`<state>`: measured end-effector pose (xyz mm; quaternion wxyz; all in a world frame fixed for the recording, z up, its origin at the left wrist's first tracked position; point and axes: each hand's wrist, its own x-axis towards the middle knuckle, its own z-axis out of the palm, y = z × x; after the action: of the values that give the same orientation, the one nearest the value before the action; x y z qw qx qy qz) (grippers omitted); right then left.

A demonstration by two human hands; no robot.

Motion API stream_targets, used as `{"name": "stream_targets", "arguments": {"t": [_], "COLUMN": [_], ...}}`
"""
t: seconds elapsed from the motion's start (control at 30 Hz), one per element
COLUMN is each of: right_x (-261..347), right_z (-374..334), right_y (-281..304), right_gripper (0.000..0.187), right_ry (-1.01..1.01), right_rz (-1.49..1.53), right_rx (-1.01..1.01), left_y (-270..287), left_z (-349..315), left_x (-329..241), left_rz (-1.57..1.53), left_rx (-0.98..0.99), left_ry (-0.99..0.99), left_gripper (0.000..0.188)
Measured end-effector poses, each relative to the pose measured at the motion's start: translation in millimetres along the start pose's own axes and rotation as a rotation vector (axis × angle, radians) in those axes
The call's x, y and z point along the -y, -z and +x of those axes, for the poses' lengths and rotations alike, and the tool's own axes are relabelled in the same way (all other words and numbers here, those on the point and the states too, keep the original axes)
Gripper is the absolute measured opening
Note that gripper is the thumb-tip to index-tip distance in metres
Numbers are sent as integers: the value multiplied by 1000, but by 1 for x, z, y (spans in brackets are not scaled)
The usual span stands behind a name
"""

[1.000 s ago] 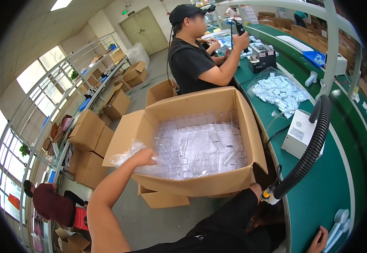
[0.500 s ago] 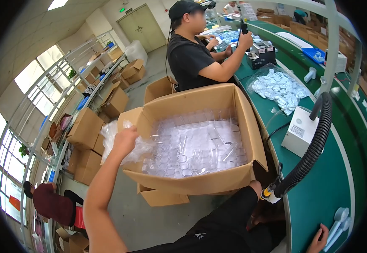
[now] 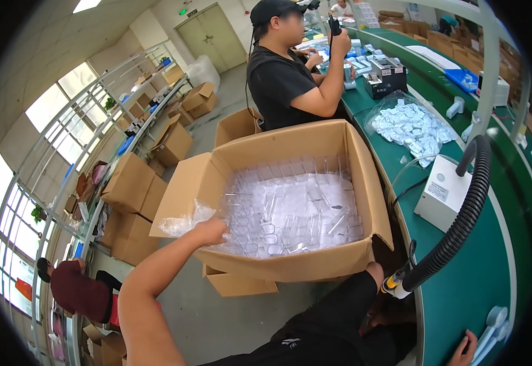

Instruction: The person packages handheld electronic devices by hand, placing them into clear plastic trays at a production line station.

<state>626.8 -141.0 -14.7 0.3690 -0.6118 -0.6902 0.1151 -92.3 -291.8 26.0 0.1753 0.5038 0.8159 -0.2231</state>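
Left hand [image 3: 213, 232] has its fingers curled tight on some clear plastic film [image 3: 188, 224], which bunches out behind the fist at the box's near-left corner. That arm comes up from the bottom edge, elbow bent. Right hand [image 3: 465, 352] is half cut off beside some pale blue handled pieces [image 3: 492, 329], can't tell if it's gripping anything. The cardboard box [image 3: 290, 268] holds loads of clear plastic pieces [image 3: 272, 238]. Fat black hose [image 3: 468, 221] arches over the green table [image 3: 455, 287], then a bag of light-blue parts [image 3: 412, 128] and a co-worker [image 3: 287, 79] beyond.
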Motion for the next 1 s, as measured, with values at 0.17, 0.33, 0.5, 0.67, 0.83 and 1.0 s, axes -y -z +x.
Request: {"name": "stream_targets", "arguments": {"t": [0.17,0.33,0.5,0.67,0.83,1.0], "right_x": [3,1,-1,-7,0,1], "right_z": [2,2,1,0,-1,1], "right_y": [-1,-2,-3,-2,1,0], "right_gripper": [14,15,15,15,15,15], "right_ry": [-1,0,48,22,29,-8], "right_rz": [-11,-12,-38,-24,-29,32], "right_rx": [12,15,4,20,17,30], "left_y": [-1,26,48,16,-10,5], "left_z": [3,-10,-33,-26,-2,3], "left_x": [17,21,0,-7,7,8], "left_rz": [-211,-356,178,148,-21,-126], "left_rx": [-118,-611,-417,-71,13,-49], "left_ry": [-128,28,151,-7,-54,-96], "left_gripper": [30,25,19,33,35,32]}}
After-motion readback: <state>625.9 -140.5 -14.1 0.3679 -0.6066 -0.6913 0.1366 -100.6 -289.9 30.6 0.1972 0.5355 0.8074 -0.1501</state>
